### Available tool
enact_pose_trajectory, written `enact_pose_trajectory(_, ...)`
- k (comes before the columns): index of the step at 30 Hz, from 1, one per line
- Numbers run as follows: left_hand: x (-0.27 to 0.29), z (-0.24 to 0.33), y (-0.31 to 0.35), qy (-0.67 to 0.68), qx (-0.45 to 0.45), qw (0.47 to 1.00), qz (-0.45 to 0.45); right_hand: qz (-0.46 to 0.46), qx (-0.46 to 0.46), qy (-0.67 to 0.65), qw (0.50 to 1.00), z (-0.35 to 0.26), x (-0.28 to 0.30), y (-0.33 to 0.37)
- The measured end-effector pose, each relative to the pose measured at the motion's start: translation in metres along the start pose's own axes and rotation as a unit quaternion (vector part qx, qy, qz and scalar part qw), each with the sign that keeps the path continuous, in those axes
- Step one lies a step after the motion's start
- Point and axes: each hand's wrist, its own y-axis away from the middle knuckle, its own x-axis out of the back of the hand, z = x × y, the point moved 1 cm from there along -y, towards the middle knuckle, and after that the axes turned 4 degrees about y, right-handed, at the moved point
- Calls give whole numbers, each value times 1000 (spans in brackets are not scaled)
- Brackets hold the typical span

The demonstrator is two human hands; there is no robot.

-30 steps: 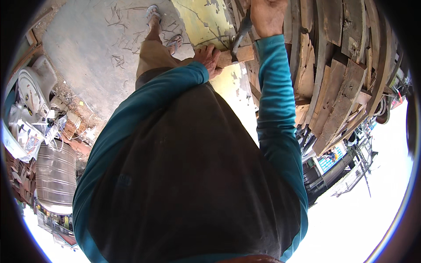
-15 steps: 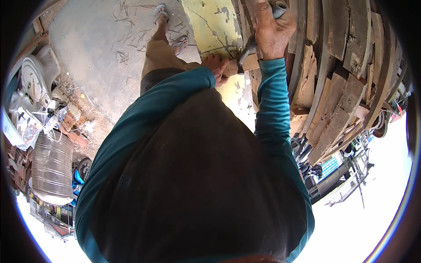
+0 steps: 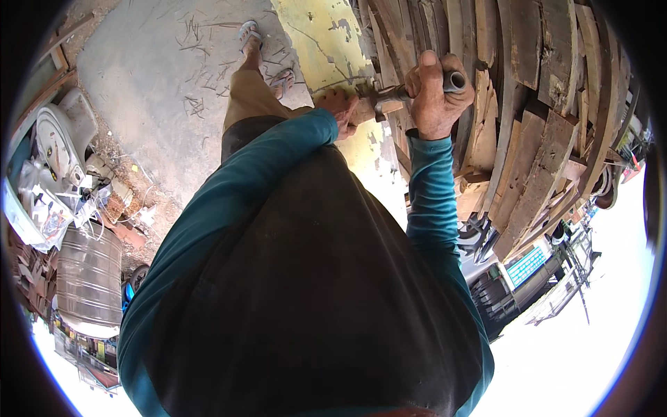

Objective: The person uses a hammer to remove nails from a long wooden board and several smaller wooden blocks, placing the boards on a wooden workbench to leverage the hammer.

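Observation:
My right hand (image 3: 436, 101) is closed around the handle of a hammer (image 3: 396, 93), with the handle's hollow grey end sticking out past the fist. The hammer's head lies against a short length of wood (image 3: 363, 111). My left hand (image 3: 338, 108) is wrapped over the near end of that wood, just left of the hammer head. Under the wood is a worn yellow board (image 3: 326, 42) with peeling paint. Whether the hammer's claw has hold of a nail is too small to make out.
A big pile of old wooden planks (image 3: 535, 160) rises on the right. On the left, a grey concrete floor (image 3: 146, 90) has scattered thin dark pieces. Farther left stand a metal drum (image 3: 89, 278) and a white toilet-like fixture (image 3: 55, 135). My sandalled feet (image 3: 281, 83) are beyond my left arm.
My right hand has come down toward me, swinging the hammer's handle from steeply raised to nearly level. My left hand stays on the wood.

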Motion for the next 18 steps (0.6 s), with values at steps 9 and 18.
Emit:
enact_pose_trajectory(9, 11, -20, -18, 39, -53, 984, 165, 14, 36, -43, 998, -21, 59, 76)
enact_pose_trajectory(18, 23, -49, -31, 3, -220, 952, 212, -12, 44, -136, 990, -45, 51, 94)
